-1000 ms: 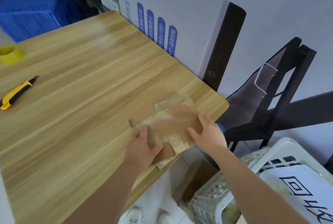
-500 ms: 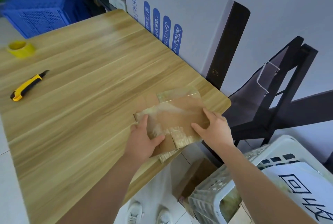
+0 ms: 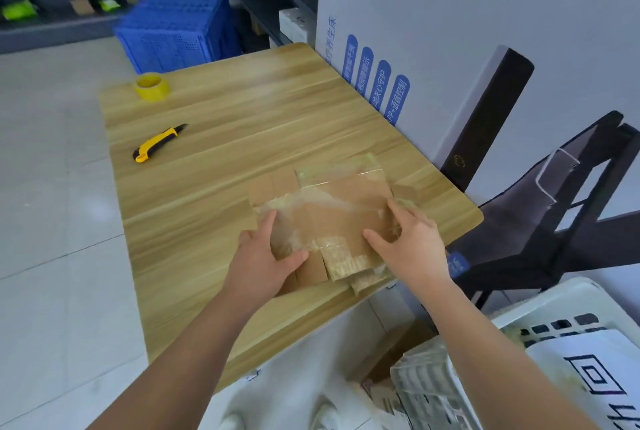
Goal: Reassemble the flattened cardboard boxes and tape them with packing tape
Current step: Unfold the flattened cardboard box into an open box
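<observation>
A: Entry 1, step in hand?
B: Left hand (image 3: 259, 263) grips the near-left edge of 1 flattened cardboard box (image 3: 332, 211), thumb on top; right hand (image 3: 412, 246) curls its fingers over the right edge. The box lies at the table's near right corner. Judged: opening out, untaped.
A: Next?
B: Likely squaring the panels and folding the flaps.
A: Surroundings?
B: Tape roll (image 3: 152, 87), utility knife (image 3: 157, 145), wooden table (image 3: 225, 187); blue crate (image 3: 176, 28) behind, white basket (image 3: 554, 325) at right.

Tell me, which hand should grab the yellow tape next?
Probably left. The tape sits at the far left corner of the table, nearer the left hand; the right hand would have to cross the box both hold.
</observation>
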`<action>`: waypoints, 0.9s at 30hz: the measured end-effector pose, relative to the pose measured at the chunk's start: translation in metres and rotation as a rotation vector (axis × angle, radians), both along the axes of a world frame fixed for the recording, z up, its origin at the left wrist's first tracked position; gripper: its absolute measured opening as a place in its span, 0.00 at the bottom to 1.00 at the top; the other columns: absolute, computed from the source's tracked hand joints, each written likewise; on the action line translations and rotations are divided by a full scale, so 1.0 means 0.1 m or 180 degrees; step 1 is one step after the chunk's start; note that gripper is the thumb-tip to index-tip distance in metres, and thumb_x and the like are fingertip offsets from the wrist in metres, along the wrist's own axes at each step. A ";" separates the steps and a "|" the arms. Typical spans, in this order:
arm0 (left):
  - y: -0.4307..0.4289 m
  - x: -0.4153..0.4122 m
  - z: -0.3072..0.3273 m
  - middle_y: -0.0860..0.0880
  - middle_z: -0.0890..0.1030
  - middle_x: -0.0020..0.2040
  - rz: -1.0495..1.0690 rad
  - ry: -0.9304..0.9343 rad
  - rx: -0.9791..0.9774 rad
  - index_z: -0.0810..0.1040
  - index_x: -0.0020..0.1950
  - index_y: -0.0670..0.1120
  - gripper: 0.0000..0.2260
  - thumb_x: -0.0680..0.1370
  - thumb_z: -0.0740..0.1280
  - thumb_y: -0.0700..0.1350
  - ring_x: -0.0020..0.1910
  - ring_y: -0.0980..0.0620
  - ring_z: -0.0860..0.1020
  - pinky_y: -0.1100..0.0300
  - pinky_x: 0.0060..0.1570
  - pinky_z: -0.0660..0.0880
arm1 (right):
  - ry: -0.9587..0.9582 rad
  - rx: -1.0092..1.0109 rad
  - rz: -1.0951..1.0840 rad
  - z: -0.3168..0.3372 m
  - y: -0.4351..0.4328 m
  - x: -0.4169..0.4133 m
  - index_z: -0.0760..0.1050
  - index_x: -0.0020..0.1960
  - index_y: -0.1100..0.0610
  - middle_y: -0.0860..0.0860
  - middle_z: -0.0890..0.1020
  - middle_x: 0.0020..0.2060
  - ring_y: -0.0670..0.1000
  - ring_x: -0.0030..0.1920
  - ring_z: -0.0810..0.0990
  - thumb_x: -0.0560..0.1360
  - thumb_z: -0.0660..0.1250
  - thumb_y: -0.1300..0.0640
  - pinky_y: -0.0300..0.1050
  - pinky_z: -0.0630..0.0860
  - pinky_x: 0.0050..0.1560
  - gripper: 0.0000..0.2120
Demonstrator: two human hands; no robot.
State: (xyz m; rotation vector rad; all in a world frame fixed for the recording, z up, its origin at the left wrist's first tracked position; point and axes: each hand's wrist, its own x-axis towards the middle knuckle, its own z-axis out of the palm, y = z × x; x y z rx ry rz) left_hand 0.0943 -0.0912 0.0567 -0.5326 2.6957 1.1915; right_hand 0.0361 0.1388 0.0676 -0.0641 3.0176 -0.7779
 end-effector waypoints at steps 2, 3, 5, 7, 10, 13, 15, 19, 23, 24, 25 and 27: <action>-0.17 0.10 0.02 0.43 0.66 0.67 0.0062 -0.0042 -0.0017 0.52 0.78 0.57 0.40 0.72 0.71 0.60 0.49 0.52 0.68 0.60 0.50 0.67 | -0.0026 0.0054 0.0056 0.03 -0.19 0.06 0.61 0.76 0.48 0.51 0.70 0.69 0.55 0.66 0.67 0.73 0.67 0.38 0.48 0.70 0.61 0.35; -0.30 0.17 0.03 0.43 0.66 0.67 0.0108 -0.0054 -0.0041 0.52 0.78 0.57 0.40 0.72 0.71 0.60 0.49 0.52 0.68 0.60 0.50 0.67 | -0.0042 0.0073 0.0101 0.04 -0.34 0.11 0.61 0.76 0.48 0.51 0.70 0.68 0.55 0.66 0.67 0.73 0.67 0.38 0.48 0.70 0.61 0.36; -0.57 0.30 0.06 0.43 0.66 0.68 0.0189 -0.0054 -0.0049 0.52 0.78 0.58 0.40 0.72 0.71 0.60 0.49 0.53 0.68 0.60 0.48 0.67 | -0.0075 0.0060 0.0160 0.06 -0.62 0.20 0.61 0.76 0.49 0.52 0.70 0.68 0.55 0.67 0.67 0.73 0.66 0.38 0.48 0.69 0.62 0.35; -0.85 0.44 0.08 0.43 0.66 0.69 0.0249 -0.0038 -0.0028 0.52 0.78 0.58 0.40 0.72 0.71 0.60 0.51 0.53 0.69 0.60 0.48 0.67 | -0.0095 0.0000 0.0186 0.07 -0.92 0.30 0.62 0.76 0.49 0.52 0.70 0.69 0.55 0.67 0.66 0.73 0.67 0.38 0.47 0.67 0.64 0.35; -1.33 0.65 0.13 0.45 0.67 0.69 0.0306 0.0023 0.0009 0.53 0.78 0.58 0.40 0.72 0.71 0.60 0.56 0.51 0.71 0.60 0.51 0.67 | -0.0054 -0.0050 0.0242 0.09 -1.40 0.47 0.63 0.75 0.50 0.51 0.71 0.68 0.55 0.67 0.66 0.73 0.67 0.38 0.48 0.67 0.65 0.35; -1.86 0.82 0.17 0.45 0.68 0.66 0.0296 0.0028 -0.0075 0.53 0.77 0.58 0.39 0.72 0.71 0.60 0.56 0.50 0.72 0.59 0.50 0.70 | -0.0009 -0.0077 0.0251 0.09 -1.93 0.64 0.63 0.75 0.50 0.50 0.72 0.67 0.55 0.66 0.68 0.73 0.67 0.38 0.50 0.71 0.64 0.35; -2.21 0.92 0.20 0.46 0.68 0.64 0.0292 0.0016 -0.0094 0.53 0.77 0.58 0.39 0.72 0.71 0.60 0.51 0.52 0.71 0.59 0.48 0.71 | -0.0035 -0.0097 0.0226 0.09 -2.28 0.75 0.63 0.75 0.50 0.51 0.72 0.67 0.55 0.66 0.68 0.73 0.67 0.38 0.52 0.72 0.63 0.35; -2.84 1.05 0.26 0.45 0.68 0.63 0.0234 0.0041 -0.0165 0.54 0.77 0.58 0.39 0.72 0.71 0.60 0.50 0.52 0.69 0.60 0.47 0.70 | -0.0054 -0.0148 0.0158 0.11 -2.90 0.91 0.64 0.75 0.49 0.51 0.73 0.66 0.55 0.65 0.69 0.73 0.67 0.38 0.50 0.72 0.63 0.34; -3.32 1.01 0.31 0.46 0.68 0.63 0.0160 -0.0004 -0.0196 0.54 0.77 0.58 0.39 0.72 0.71 0.60 0.50 0.52 0.70 0.59 0.47 0.72 | -0.0044 -0.0236 0.0096 0.12 -3.36 0.95 0.66 0.73 0.51 0.51 0.75 0.61 0.56 0.62 0.70 0.73 0.68 0.40 0.50 0.71 0.62 0.32; -3.42 0.97 0.30 0.46 0.67 0.63 0.0150 -0.0024 -0.0194 0.54 0.77 0.58 0.39 0.72 0.71 0.61 0.50 0.52 0.70 0.59 0.47 0.73 | -0.0041 -0.0253 0.0077 0.12 -3.45 0.92 0.67 0.72 0.51 0.52 0.76 0.60 0.56 0.61 0.70 0.72 0.68 0.40 0.50 0.71 0.61 0.32; -3.51 0.93 0.29 0.46 0.67 0.63 0.0138 -0.0042 -0.0191 0.54 0.77 0.58 0.39 0.71 0.71 0.61 0.51 0.51 0.70 0.59 0.47 0.73 | -0.0047 -0.0261 0.0053 0.11 -3.54 0.89 0.67 0.72 0.51 0.52 0.76 0.60 0.56 0.61 0.70 0.72 0.68 0.40 0.49 0.72 0.60 0.31; -3.68 0.82 0.26 0.46 0.67 0.63 0.0115 -0.0061 -0.0164 0.54 0.77 0.59 0.39 0.71 0.71 0.61 0.51 0.51 0.71 0.58 0.46 0.74 | -0.0100 -0.0266 0.0001 0.06 -3.70 0.80 0.68 0.71 0.49 0.51 0.75 0.59 0.55 0.61 0.70 0.72 0.68 0.40 0.46 0.72 0.56 0.30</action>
